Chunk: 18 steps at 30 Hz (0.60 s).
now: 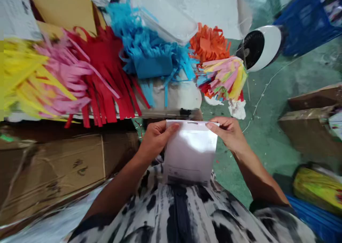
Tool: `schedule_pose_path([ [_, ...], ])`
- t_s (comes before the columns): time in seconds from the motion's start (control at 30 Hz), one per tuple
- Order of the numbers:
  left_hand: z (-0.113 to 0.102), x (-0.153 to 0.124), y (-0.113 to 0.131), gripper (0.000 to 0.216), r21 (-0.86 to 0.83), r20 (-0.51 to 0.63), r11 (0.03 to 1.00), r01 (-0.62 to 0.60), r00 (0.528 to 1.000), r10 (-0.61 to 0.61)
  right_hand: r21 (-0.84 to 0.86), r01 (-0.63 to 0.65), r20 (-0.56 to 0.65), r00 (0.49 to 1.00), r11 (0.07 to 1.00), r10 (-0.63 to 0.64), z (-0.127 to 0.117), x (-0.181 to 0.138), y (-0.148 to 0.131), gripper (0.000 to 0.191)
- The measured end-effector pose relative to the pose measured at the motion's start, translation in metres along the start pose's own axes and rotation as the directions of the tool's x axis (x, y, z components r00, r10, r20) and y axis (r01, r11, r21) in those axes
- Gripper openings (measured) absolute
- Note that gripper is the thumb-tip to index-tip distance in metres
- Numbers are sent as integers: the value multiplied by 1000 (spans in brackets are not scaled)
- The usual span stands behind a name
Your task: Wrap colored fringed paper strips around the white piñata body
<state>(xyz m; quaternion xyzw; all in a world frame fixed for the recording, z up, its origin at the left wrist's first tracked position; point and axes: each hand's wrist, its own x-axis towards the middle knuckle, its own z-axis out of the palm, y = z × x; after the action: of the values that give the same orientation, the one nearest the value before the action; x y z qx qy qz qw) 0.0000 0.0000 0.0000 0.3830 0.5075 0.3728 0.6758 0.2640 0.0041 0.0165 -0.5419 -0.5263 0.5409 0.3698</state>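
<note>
A white plastic pouch (pixel 190 152) with a hang hole at its top is held upright in front of my body. My left hand (pixel 155 138) pinches its top left corner, thumb on the front. My right hand (pixel 229 132) pinches the top right corner the same way. The pouch's lower edge rests against my patterned clothing. Beyond the pouch, on a low table, lie piles of fringed paper: yellow (pixel 21 79), pink (pixel 64 79), red (pixel 107 79), blue (pixel 149 54), orange (pixel 210 42) and a mixed-colour bundle (pixel 224 77).
A clear plastic tray (pixel 171 19) lies on the blue fringe. A cardboard box (pixel 53 168) stands at my left. A white fan (pixel 260 47) and a blue crate (pixel 307 19) sit on the green floor at the right, with more cardboard (pixel 312 122).
</note>
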Motion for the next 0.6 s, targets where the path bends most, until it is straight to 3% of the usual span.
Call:
schedule_pose_path([
  [0.2, 3, -5, -5, 44, -2, -37, 1000, -30, 999, 29, 35, 6, -26, 1000, 999, -5, 6, 0, 7, 25],
  [0.4, 4, -6, 5, 40, 24, -25, 998, -55, 998, 56, -42, 37, -26, 999, 998, -38, 5, -3, -2, 25],
  [0.6, -1, -13, 0, 34, -65, -90, 992, -112, 990, 106, -7, 16, -73, 997, 1000, -17, 8, -9, -2, 22],
])
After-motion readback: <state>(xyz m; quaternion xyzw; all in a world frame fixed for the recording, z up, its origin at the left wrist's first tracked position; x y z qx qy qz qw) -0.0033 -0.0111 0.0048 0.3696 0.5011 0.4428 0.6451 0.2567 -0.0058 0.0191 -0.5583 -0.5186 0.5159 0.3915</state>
